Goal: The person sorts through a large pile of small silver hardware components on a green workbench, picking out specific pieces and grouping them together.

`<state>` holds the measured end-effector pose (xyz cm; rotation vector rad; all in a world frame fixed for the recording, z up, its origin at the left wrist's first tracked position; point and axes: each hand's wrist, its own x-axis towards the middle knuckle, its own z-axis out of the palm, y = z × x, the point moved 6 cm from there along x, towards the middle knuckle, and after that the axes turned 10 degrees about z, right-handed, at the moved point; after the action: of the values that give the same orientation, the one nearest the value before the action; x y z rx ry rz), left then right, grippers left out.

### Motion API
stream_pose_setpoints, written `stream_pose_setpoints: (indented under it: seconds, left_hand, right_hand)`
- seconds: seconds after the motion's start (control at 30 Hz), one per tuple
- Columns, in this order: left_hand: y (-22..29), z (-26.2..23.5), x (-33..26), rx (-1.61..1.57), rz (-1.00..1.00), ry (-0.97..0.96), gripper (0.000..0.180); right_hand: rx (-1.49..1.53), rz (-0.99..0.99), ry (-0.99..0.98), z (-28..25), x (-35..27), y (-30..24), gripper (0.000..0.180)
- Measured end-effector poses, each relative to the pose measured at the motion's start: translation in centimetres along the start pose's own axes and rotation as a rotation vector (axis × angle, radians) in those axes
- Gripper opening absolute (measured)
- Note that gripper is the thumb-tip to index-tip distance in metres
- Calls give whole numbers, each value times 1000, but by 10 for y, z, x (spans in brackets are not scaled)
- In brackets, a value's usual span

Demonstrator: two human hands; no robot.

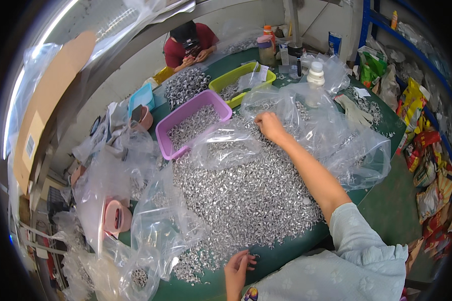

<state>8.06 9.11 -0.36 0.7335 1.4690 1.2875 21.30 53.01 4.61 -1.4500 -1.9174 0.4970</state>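
A broad heap of small silver metal pieces (246, 195), many of them curved, covers the middle of the green table (281, 247). My right arm reaches across it, and my right hand (270, 125) is closed at the far side of the heap, beside clear plastic sheeting (306, 113). Whatever its fingers hold is hidden. By the near edge of the heap, my left hand (239, 264) has its fingers curled together in a pinch; anything between them is too small to name.
Beyond the heap stand a purple bin (164, 136) and a yellow-green bin (270, 78), both holding metal pieces. Dark rings (186, 86) are piled beside them. A white bottle (316, 74) stands back right; a pink cup (117, 216) is left. Across the table sits another person (206, 37).
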Motion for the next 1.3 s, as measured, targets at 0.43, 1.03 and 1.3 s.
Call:
stream_pose_setpoints:
  seconds: [0.43,1.03,1.3]
  left_hand:
    - [-41,-39,-12,347,236,334,19]
    - [-16,-13,-11,308,174,392,15]
    - [-8,-10,-9,278,167,354,16]
  right_hand:
    - [-184,-19,-116,20,9,-1,13]
    - [1680,919,-218,32,28,26,13]
    - [1803,819,266,24,47,40,29]
